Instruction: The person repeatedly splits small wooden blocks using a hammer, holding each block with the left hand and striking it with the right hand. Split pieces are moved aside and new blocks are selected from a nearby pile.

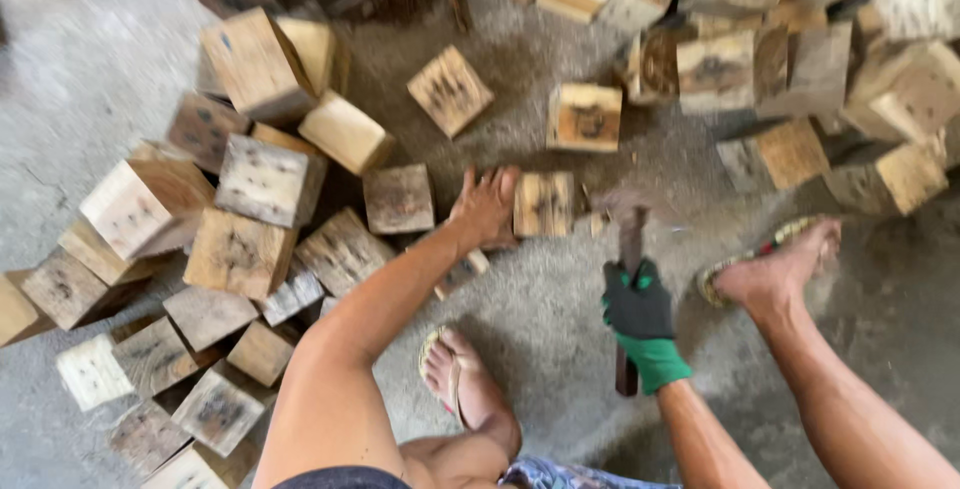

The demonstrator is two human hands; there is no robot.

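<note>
Setting: on a grey concrete floor (540, 349) dusted with sawdust, seen from above; a person sits low with both feet out in sandals.

Left hand (485, 207): bare, arm stretched forward, palm down, fingers spread. It rests against the left edge of a small wood block (543, 204); the grip is not closed around it, more a steadying touch than a hold.

Right hand (640, 309): in a dark glove with a green cuff, grip clenched round the handle of a hammer-like tool (630, 249).

Tool: long axis runs nearly straight away from the person, handle end toward the body, head blurred at the far end, just right of the block. Exact head shape cannot be told.

Key relation: the block lies just left of the tool's head and directly right of the left hand, so it sits between the two hands. The left hand is the nearer, touching; whether the head touches the block cannot be told.

Block: roughly square, pale yellow face with dark grey streaks, standing alone on the floor ahead of the left foot (465, 379).

Surroundings: a heap of similar weathered blocks (250, 189) to the left, more piled across the top and right (800, 79); the right foot (775, 269) lies near the tool.
</note>
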